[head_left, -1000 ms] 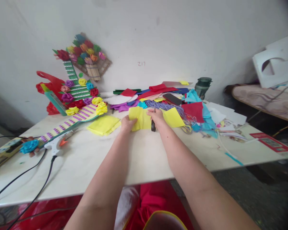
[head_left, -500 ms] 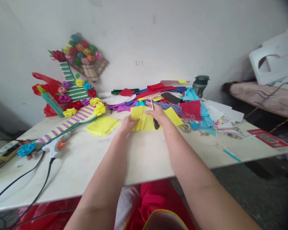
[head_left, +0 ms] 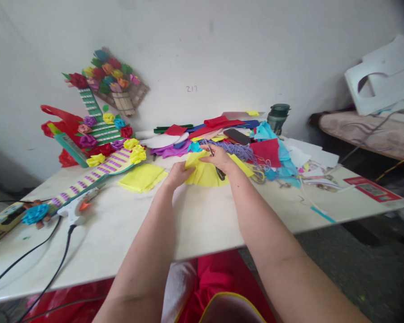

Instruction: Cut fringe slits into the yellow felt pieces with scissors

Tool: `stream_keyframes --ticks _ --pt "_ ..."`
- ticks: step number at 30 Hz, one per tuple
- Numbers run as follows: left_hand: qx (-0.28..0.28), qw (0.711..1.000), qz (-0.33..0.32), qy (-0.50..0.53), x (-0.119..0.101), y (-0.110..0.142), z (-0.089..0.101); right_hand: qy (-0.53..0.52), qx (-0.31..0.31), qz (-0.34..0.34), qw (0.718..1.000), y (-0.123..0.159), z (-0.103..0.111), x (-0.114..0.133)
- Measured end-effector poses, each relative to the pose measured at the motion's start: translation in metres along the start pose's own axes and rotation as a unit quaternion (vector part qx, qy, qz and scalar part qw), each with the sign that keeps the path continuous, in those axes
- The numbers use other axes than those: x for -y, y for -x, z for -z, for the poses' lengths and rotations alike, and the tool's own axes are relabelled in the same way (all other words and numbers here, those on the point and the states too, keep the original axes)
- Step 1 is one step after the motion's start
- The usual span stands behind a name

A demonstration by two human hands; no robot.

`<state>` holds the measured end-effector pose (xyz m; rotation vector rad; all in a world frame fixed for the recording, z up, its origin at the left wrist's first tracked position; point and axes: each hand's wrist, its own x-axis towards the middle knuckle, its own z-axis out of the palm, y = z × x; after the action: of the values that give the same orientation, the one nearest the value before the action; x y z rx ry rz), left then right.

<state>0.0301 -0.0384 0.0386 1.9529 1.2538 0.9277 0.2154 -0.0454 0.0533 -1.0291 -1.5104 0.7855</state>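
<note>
Between my two hands is a sheet of yellow crepe paper (head_left: 205, 175), slightly bunched, just above the table. My left hand (head_left: 179, 174) grips its left edge between thumb and fingers. In my right hand (head_left: 220, 160) is a pair of scissors (head_left: 220, 173), with dark handles below the palm and a thin blade pointing up past the fingers. The right fingertips also touch the paper's upper edge. Another yellow piece (head_left: 241, 165) lies just right of that hand. A folded yellow stack (head_left: 142, 177) rests on the table to the left.
A white glue gun (head_left: 73, 208) with a black cord lies left, beside a flower-decorated craft piece (head_left: 97, 172). Behind my hands are piled coloured sheets (head_left: 175, 143), purple yarn (head_left: 234, 150), a dark phone (head_left: 237, 136) and a green bottle (head_left: 278, 118). Red pamphlet (head_left: 372, 188) sits right.
The yellow paper has gone from flatter folds to a more bunched, fanned shape between my hands. The scissors have tilted a little further left at the tip. The view has shifted slightly.
</note>
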Motion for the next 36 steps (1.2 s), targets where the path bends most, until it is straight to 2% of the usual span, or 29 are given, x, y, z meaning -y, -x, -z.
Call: stream_keyframes --ticks 9,15,22,26,30,33,36 --pt "0.019 0.999 0.009 -0.038 -0.007 0.005 0.005 0.022 -0.011 -0.002 1.000 -0.002 -0.001 -0.008" --pt "0.048 0.998 -0.017 0.031 -0.006 0.005 0.000 0.011 -0.015 0.020 1.000 -0.002 -0.002 -0.008" --pt "0.051 0.999 0.003 0.002 -0.009 0.006 -0.001 0.021 -0.051 -0.019 0.998 -0.005 -0.006 -0.007" --pt "0.006 0.998 0.060 -0.011 -0.008 0.007 0.002 0.014 -0.116 -0.014 0.993 -0.008 -0.005 -0.009" --pt "-0.048 0.995 0.086 0.018 0.009 0.002 0.003 -0.015 -0.177 -0.022 0.984 -0.009 -0.004 -0.007" --pt "-0.074 0.992 0.096 0.017 0.023 -0.004 0.003 -0.025 -0.189 -0.015 0.982 -0.009 -0.006 -0.002" --pt "-0.114 0.988 0.103 -0.007 0.030 -0.008 0.003 0.020 -0.189 -0.013 0.982 -0.008 -0.009 -0.002"
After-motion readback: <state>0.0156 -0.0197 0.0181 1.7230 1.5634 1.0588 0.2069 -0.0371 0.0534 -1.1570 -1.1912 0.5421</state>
